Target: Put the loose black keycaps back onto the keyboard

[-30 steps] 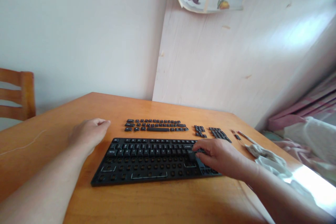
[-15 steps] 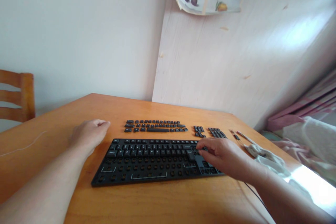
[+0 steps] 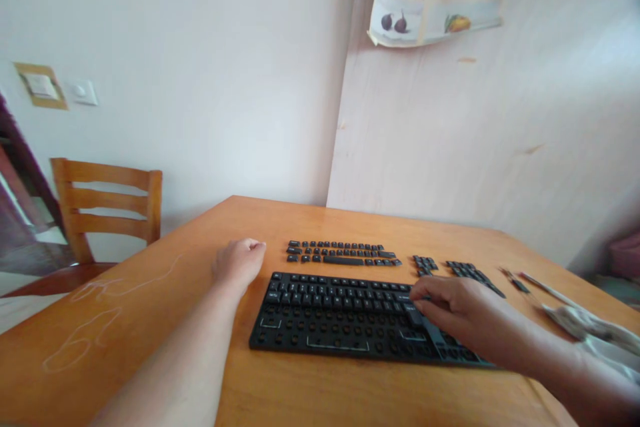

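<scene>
A black keyboard point(image 3: 320, 330) lies on the wooden table; keycaps fill its upper rows, while the lower rows show bare switches and white-outlined slots. My right hand point(image 3: 455, 303) is over the keyboard's right part, thumb and fingers pinched down at the keys right of the main block; whatever is between the fingertips is hidden. My left hand point(image 3: 240, 263) rests closed on the table, left of the keyboard's far corner, its contents out of sight. Behind the keyboard, loose black keycaps point(image 3: 345, 252) lie in rows, a long spacebar point(image 3: 343, 260) among them.
Two smaller groups of keycaps, one a small cluster point(image 3: 424, 264) and one a block point(image 3: 473, 272), sit farther right. Beyond are a thin tool point(image 3: 520, 285), a long stick point(image 3: 550, 290) and a crumpled cloth point(image 3: 575, 321). White string point(image 3: 80, 340) trails on the left, near a chair point(image 3: 107, 200).
The view has swung left, bringing the whole chair back and wall switches into sight. My right hand has shifted only slightly across the keyboard's right part. My left hand stays closed in place.
</scene>
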The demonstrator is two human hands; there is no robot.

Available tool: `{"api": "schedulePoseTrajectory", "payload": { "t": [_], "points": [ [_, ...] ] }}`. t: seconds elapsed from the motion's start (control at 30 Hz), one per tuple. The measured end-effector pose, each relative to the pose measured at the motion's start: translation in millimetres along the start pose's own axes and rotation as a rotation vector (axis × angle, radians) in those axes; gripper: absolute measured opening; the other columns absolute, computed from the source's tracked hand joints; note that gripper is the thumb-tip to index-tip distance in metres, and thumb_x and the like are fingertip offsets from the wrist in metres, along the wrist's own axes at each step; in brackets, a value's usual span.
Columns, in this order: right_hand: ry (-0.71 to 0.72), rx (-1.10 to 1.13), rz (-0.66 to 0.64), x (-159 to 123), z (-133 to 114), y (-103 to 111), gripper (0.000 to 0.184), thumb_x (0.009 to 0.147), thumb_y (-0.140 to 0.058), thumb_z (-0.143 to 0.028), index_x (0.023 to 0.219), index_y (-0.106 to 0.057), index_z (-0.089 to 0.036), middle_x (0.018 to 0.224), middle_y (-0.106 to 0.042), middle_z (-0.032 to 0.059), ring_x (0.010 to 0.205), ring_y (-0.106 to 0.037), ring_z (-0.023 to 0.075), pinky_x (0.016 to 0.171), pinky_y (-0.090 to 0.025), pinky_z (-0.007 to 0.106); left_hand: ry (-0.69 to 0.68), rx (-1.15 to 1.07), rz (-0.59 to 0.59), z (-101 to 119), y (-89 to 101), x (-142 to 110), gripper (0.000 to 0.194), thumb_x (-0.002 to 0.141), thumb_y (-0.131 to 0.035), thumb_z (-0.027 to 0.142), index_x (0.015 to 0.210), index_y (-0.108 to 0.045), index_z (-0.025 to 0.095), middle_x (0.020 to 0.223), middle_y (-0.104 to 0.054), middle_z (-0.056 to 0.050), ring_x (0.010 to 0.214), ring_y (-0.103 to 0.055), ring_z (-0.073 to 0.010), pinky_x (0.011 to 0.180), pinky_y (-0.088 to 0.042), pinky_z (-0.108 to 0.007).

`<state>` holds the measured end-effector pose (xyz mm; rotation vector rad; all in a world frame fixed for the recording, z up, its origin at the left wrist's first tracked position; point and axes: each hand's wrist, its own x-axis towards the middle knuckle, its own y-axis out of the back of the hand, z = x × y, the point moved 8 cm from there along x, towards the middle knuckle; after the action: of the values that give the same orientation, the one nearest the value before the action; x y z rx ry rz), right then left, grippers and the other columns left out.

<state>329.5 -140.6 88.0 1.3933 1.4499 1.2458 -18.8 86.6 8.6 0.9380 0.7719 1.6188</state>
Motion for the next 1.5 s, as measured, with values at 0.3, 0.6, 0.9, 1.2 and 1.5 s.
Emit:
{"api": "schedulePoseTrajectory", "payload": {
  "t": [0.3, 0.6, 0.9, 1.2, 1.5],
  "points": [
    [0.05, 0.044, 0.022, 60.7, -22.8, 0.4, 0.021, 0.088, -0.05, -0.03, 0.084, -0.069, -0.021, 0.071, -0.067, 0.0001, 0.065, -0.056, 0.0143, 0.058, -0.034, 0.025, -0.03, 0.027, 0.034, 5.0, 3.1, -2.4, 0.039, 0.086, -0.043, 0.054, 0.093, -0.076, 0.034, 0.106, -0.075, -0.005, 0.093, -0.065, -0.0293, 0.07, -0.043, -0.035],
    [0.113, 0.069, 0.007, 163.9, -69.7, -27.3, 0.015, 0.08, -0.058, -0.021, 0.083, -0.072, -0.018, 0.076, -0.07, 0.0022, 0.066, -0.057, 0.0128, 0.057, -0.037, 0.023, -0.012, 0.032, 0.041, 7.4, 6.4, -6.8, 0.038, 0.085, -0.043, 0.051, 0.097, -0.075, 0.034, 0.11, -0.072, -0.006, 0.101, -0.063, -0.0322, 0.076, -0.045, -0.039],
    [0.059, -0.023, -0.072, 242.4, -94.0, -70.9, 0.015, 0.075, -0.065, -0.023, 0.085, -0.076, -0.021, 0.083, -0.075, 0.0039, 0.072, -0.064, 0.0159, 0.062, -0.043, 0.024, 0.008, 0.017, 0.048, 9.4, 9.9, -10.7, 0.038, 0.085, -0.044, 0.05, 0.097, -0.075, 0.032, 0.11, -0.071, -0.008, 0.104, -0.061, -0.0329, 0.08, -0.045, -0.042],
    [0.022, -0.1, -0.181, 269.4, -98.0, -94.8, 0.022, 0.086, -0.067, -0.037, 0.097, -0.072, -0.018, 0.096, -0.073, 0.0046, 0.084, -0.066, 0.0172, 0.079, -0.052, 0.034, 0.008, 0.014, 0.053, 12.8, 13.0, -16.2, 0.034, 0.086, -0.045, 0.046, 0.096, -0.075, 0.032, 0.11, -0.072, -0.008, 0.107, -0.061, -0.0319, 0.083, -0.046, -0.042],
    [0.025, -0.115, -0.17, 274.2, -98.0, -101.4, 0.018, 0.074, -0.07, -0.03, 0.089, -0.078, -0.024, 0.087, -0.076, 0.0029, 0.079, -0.067, 0.0162, 0.067, -0.046, 0.023, 0.018, -0.004, 0.057, 13.0, 11.8, -16.2, 0.033, 0.087, -0.046, 0.044, 0.096, -0.076, 0.033, 0.11, -0.072, -0.008, 0.109, -0.06, -0.0318, 0.087, -0.045, -0.044]
  ]
}}
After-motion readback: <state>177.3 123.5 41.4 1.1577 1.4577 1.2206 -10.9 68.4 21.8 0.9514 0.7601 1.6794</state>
